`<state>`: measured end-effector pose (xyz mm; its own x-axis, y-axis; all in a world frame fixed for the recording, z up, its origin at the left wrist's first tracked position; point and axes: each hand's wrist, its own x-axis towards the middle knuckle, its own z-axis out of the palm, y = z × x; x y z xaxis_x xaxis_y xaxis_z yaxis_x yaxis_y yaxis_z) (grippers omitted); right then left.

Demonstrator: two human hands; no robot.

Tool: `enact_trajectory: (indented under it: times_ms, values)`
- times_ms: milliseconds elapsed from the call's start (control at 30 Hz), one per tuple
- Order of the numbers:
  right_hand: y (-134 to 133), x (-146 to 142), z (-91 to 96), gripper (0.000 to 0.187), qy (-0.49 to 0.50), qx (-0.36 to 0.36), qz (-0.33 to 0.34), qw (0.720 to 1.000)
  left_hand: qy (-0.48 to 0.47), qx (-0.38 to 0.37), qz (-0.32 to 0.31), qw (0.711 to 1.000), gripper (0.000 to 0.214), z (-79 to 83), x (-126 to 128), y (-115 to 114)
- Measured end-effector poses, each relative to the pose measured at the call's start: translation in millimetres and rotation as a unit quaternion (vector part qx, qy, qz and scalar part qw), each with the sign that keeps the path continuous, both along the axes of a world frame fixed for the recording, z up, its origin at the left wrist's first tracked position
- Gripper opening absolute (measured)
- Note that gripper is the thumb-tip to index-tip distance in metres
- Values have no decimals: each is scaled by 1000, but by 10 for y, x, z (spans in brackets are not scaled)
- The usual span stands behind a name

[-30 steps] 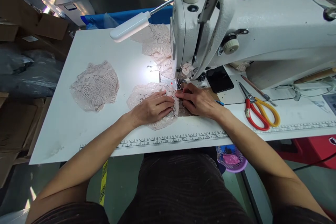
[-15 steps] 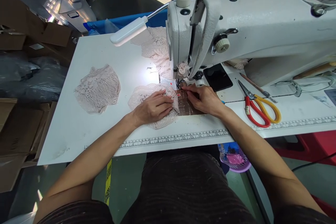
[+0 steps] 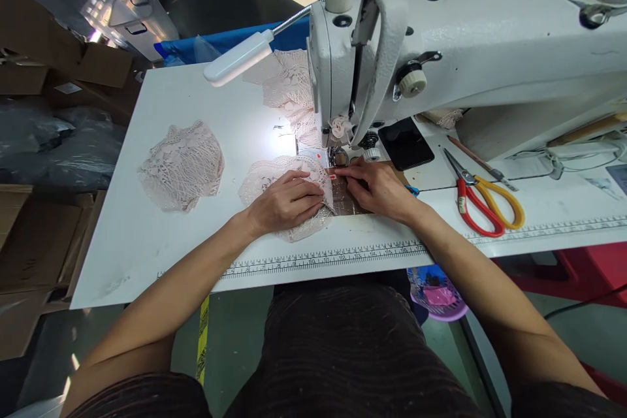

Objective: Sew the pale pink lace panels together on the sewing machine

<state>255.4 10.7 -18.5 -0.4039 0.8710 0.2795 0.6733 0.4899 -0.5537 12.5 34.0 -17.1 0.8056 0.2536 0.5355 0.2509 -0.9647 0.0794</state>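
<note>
My left hand lies flat, fingers stretched out, pressing a pale pink lace piece onto the white table just left of the presser foot of the white sewing machine. My right hand rests to the right of the foot, its fingertips drawn together at the lace edge by the needle plate. What those fingertips pinch is too small to make out.
A second lace piece lies to the left, more lace behind the machine under the gooseneck lamp. Red and yellow scissors, a pencil and a black phone lie to the right. Cardboard boxes stand left of the table.
My right hand slid up toward the presser foot and then settled with its fingers at the lace edge. The left hand stayed pressed on the lace.
</note>
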Motion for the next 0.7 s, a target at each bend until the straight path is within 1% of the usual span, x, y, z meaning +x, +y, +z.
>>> enact_trajectory:
  times_ms: [100, 200, 300, 367, 467, 600, 700]
  values:
    - [-19, -18, 2, 41, -17, 4, 12, 1000, -7, 2, 0, 1000, 7, -2, 9, 2]
    - [-32, -48, 10, 41, -60, 4, 21, 998, -20, 7, -4, 1000, 5, 1, 21, 6]
    - [-30, -86, 15, 41, -110, -1, 14, 994, -25, 7, -13, 1000, 5, 7, 28, 10]
    - [-22, -104, 8, 42, -126, -4, 8, 992, -25, 0, -15, 1000, 6, 3, 29, 13]
    - [-2, -96, -15, 43, -108, -2, 11, 994, -23, -16, -11, 1000, 6, -20, 21, 19]
    - [19, -16, -30, 43, -31, -4, 22, 999, -28, -25, -6, 999, 7, -44, 11, 22]
    - [8, 42, -3, 42, 1, -7, 44, 999, -27, -22, -9, 999, 9, -31, 17, 19]
